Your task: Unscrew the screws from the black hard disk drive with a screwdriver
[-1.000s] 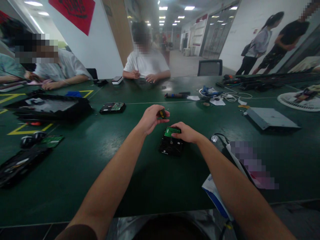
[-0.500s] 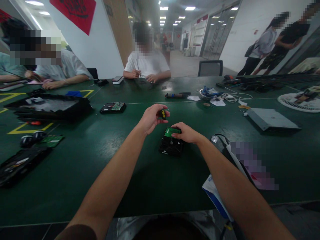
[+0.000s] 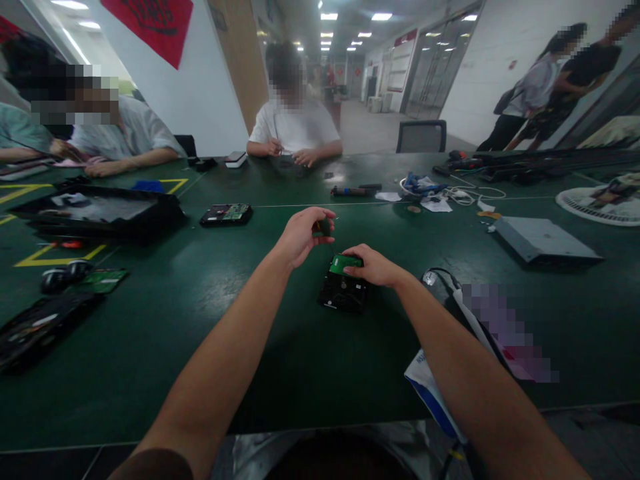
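My left hand (image 3: 306, 235) is closed around the dark handle of a screwdriver (image 3: 323, 228), partly hidden by the fingers. Its thin shaft points down toward the far left edge of a green circuit board; whether the tip touches is too small to tell. The board belongs to a black hard drive (image 3: 343, 293) lying on the green table (image 3: 225, 360). Across the right side of the board, my right hand (image 3: 373, 265) grips the drive, thumb on top and fingers over the far edge.
A second drive with a circuit board (image 3: 227, 215) lies left of centre. Farther left are a black tray (image 3: 100, 207) and a black casing (image 3: 45, 327). A grey metal box (image 3: 547, 239) and a cable (image 3: 447, 273) are at right. A person (image 3: 295, 123) sits opposite.
The screwdriver has turned in my left hand: its yellow marking faced me before and is now mostly out of sight, with the shaft showing below. My right hand and the drive stay put.
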### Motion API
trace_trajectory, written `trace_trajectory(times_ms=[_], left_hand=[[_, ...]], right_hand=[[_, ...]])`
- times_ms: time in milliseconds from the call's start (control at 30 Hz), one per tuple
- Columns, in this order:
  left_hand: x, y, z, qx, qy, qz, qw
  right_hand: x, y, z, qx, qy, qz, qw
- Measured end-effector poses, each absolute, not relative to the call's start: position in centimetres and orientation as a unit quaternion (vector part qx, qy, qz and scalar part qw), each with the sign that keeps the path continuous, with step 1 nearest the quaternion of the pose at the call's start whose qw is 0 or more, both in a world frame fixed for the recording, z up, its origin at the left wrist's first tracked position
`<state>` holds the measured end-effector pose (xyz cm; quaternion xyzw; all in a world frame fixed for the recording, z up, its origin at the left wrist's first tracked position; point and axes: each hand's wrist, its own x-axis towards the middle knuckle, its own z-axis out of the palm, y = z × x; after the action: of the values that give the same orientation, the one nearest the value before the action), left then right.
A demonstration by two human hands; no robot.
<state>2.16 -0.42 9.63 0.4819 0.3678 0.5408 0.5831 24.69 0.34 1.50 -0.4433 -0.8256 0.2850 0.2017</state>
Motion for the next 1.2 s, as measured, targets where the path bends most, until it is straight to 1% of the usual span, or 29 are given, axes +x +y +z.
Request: trace_trajectory(times_ms=[133,300,600,767,933,1200], left_hand=[[2.49,-0.64,9.68,0.454,0.356,0.547,0.607],[2.50,-0.75,9.75,0.433,0.348,0.565,0.610],[2.17,-0.58,9.78,0.490,0.381,0.560,0.548],[2.46,-0.88,9.91,0.490,0.365,0.538,0.581],[2.77,-0.91,9.77,0.453,0.354,0.546,0.609],[2.22,-0.42,9.46,0.489,0.368,0.545,0.573]], right_hand=[[24.68,0.35,1.50,-0.444,-0.826,0.280,0.205],[24.61,0.32,1.45,-0.437,-0.827,0.282,0.212],[24.65,0.27,1.61,-0.444,-0.824,0.286,0.203],[24.54,0.14,1.71,-0.437,-0.829,0.279,0.210],[24.45,0.19,1.70,-0.439,-0.829,0.277,0.206],[24.60,0.28,1.62,-0.442,-0.826,0.286,0.201]])
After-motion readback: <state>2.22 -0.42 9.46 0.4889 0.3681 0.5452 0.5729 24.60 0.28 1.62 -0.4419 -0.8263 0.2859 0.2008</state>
